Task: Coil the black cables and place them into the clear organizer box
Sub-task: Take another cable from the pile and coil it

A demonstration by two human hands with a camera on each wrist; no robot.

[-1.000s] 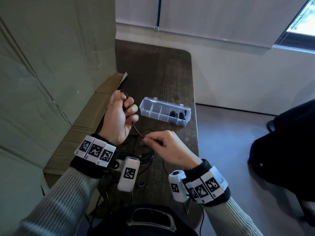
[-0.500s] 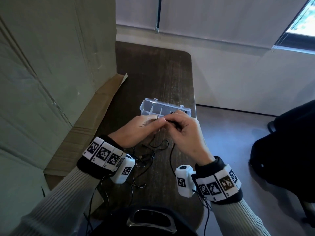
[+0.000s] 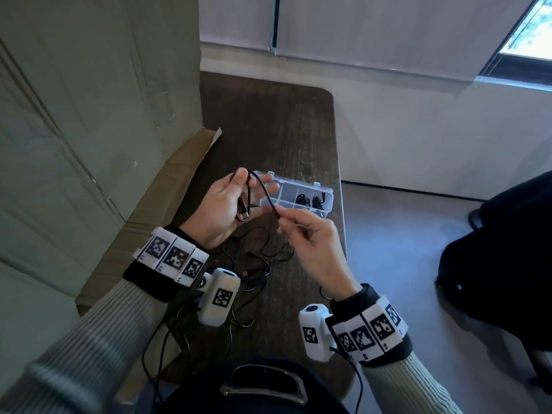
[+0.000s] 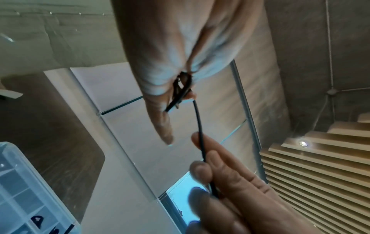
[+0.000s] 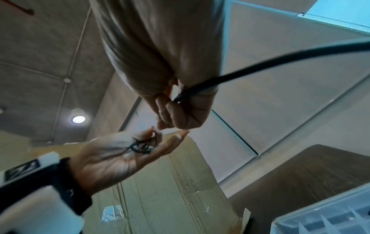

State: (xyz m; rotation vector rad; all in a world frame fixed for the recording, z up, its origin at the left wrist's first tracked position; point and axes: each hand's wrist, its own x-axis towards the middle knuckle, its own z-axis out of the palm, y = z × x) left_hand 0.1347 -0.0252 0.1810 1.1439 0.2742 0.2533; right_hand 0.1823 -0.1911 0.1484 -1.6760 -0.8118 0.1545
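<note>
left hand (image 3: 222,204) raised, right hand (image 3: 310,243) drawn back

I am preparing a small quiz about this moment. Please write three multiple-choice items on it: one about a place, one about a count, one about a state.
1. Where does the clear organizer box sit?
A. on the dark table
B. on the floor
C. inside the cardboard

2. How many of its compartments already hold coiled cables?
A. none
B. two
C. five

3. What does the right hand do?
A. rests flat on the table
B. pinches the black cable
C. closes the box lid

Answers: 1 A, the box sits on the table behind the hands; 2 B, two neighbouring compartments show black coils; 3 B, thumb and finger pinch the cable, which runs to the left hand.
</note>
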